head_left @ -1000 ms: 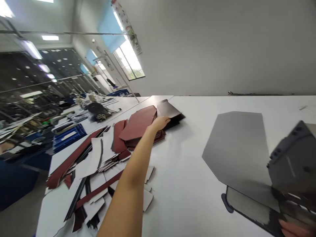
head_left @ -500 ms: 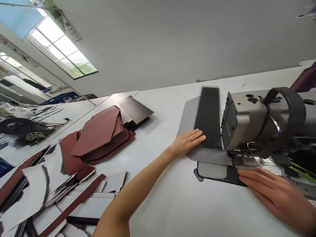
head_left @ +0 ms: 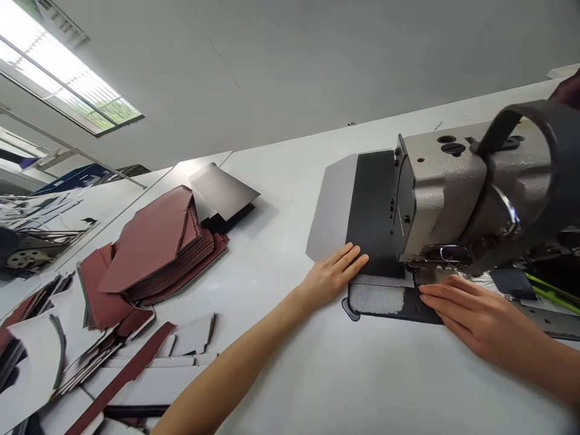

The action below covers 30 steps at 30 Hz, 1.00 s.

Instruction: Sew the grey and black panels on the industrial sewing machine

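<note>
The left hand and right hand both lie flat, with neither one gripping anything. The left hand's fingers are slightly spread and rest at the lower edge of a black panel, which lies on a larger pale grey sheet with cut corners. The right hand's fingers sit close together on a dark piece with a grey patch, just beside the metal foot of an industrial sewing machine head. These layers lie on the white surface, with their upper part hidden beneath the machine head. Good handling here seems to depend on this light, open contact: pressure spread across both hands should keep the layers flat and their edges aligned, while the fingertips stay clear of the foot. Any drag from one hand alone could skew the black panel on the grey sheet. Off to the left lie a stack of maroon cut panels, a few grey-faced sheets and scattered white offcuts.
</note>
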{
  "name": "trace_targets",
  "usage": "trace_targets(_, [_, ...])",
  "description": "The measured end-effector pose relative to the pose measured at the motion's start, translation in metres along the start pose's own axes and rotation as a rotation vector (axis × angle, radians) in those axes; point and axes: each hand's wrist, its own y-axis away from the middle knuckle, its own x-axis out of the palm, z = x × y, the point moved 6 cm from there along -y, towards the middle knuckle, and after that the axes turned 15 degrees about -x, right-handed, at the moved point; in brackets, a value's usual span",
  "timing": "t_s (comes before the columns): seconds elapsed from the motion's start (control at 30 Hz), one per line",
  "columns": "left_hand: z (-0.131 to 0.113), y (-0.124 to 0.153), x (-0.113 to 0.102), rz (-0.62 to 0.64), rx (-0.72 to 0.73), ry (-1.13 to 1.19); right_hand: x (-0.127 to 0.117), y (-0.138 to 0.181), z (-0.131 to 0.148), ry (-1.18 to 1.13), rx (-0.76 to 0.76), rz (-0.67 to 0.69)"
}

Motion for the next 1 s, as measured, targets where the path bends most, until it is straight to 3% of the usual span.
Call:
trace_targets(0.23, [-0.002,0.009,-0.002,0.005,-0.061,0.01,0.002,0.0,-0.005,-0.07,-0.002,0.023])
trace_targets(0.5, [-0.018,0.012,-0.005,-0.018,-0.073,-0.142,0.013,0.001,0.001,0.115,-0.177,0.087])
trace_targets(0.87, [-0.026,0.017,-0.013,-0.139,-0.081,-0.23,0.004,-0.019,-0.008,0.004,-0.048,0.0])
trace_targets(1.0, [-0.025,0.017,-0.013,-0.122,-0.086,-0.215,0.005,-0.021,-0.01,-0.005,-0.02,-0.001])
